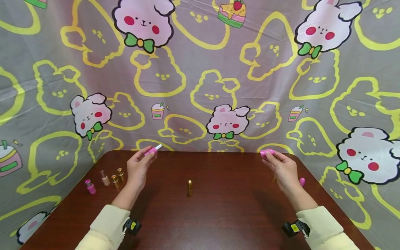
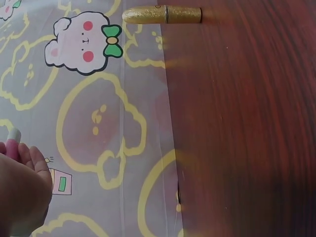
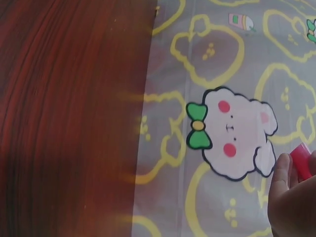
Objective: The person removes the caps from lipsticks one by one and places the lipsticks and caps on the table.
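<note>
In the head view my left hand (image 1: 137, 170) pinches a pink lipstick tube (image 1: 153, 150) with a silver end pointing up and right. Thumb and fingers of my right hand (image 1: 285, 172) pinch a pink lipstick cap (image 1: 267, 152). Both hands are raised over the far part of the table, well apart. Between them a gold lipstick (image 1: 190, 188) stands upright; it also shows in the left wrist view (image 2: 163, 15). At the edge of the right wrist view, the pink cap (image 3: 300, 160) is partly covered by the fingers.
Left on the brown table (image 1: 215, 215) stand a pink lipstick base (image 1: 90, 187), a beige one (image 1: 105, 180) and two gold ones (image 1: 115, 182). Behind my right hand, a pink rounded cap (image 1: 302, 181) and a gold piece (image 1: 274, 178) are partly hidden. A patterned curtain (image 1: 193, 62) surrounds the table.
</note>
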Tool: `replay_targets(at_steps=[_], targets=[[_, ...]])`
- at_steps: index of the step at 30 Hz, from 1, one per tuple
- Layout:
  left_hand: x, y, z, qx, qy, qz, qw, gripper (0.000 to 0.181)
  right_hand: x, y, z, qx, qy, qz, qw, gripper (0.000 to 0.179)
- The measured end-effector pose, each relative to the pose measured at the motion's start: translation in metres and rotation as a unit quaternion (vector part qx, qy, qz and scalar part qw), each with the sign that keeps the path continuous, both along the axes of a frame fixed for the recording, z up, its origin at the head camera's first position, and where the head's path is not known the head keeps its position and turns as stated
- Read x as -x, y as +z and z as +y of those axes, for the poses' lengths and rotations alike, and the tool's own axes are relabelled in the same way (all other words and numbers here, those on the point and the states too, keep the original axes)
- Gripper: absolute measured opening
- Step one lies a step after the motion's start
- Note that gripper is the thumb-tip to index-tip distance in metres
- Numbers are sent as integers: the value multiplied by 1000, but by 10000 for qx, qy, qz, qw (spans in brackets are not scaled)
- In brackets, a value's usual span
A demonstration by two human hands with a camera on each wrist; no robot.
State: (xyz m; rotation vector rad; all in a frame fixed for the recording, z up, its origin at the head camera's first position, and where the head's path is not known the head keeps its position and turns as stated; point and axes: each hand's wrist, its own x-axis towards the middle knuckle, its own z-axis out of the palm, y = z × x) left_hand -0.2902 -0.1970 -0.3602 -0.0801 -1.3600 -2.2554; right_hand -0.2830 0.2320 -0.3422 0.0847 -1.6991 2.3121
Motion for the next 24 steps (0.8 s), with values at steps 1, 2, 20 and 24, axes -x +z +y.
replay_targets(at_steps=[1,2,20,24], targets=[[0,-1,-1,60,30,-31,10000,31,0,0,2,-57,-34,-15,10000,15],[1,-1,-2,115,53,-69,9999,33,-1,-1,5,-144,-82,-54,9998,15],[7,-13,-19,1654,1080,-877,9764,39,-1,-5,39,-2471,-746,-897,9619,39],[9,-15,-22,1752,1156,-1011,9725,40,-1,-7,44,-2986,-861,-1062,9445,46]])
